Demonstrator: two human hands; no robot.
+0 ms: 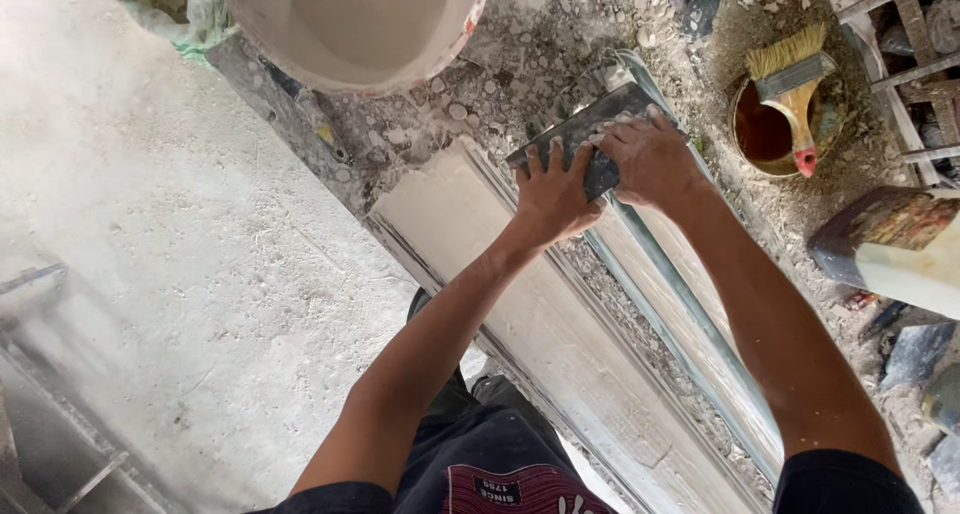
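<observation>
Both hands press down on a flat dark scraper blade (585,134) that lies across the far end of a long plaster moulding (520,314) on the floor (150,254). The left hand (553,196) lies with fingers spread flat over the near edge of the blade; the right hand (650,159) sits just beside it, fingers curled over the blade's right end. The moulding runs lengthwise away from the person, pale and wet-looking, with a grey metal rail (690,314) along its right side. Beyond the moulding's far end stands a big white bucket (360,24). Off to the right, well apart from the hands, a yellow-bristled brush (795,84) rests across a small round tin (770,134), amid plaster crumbs.
</observation>
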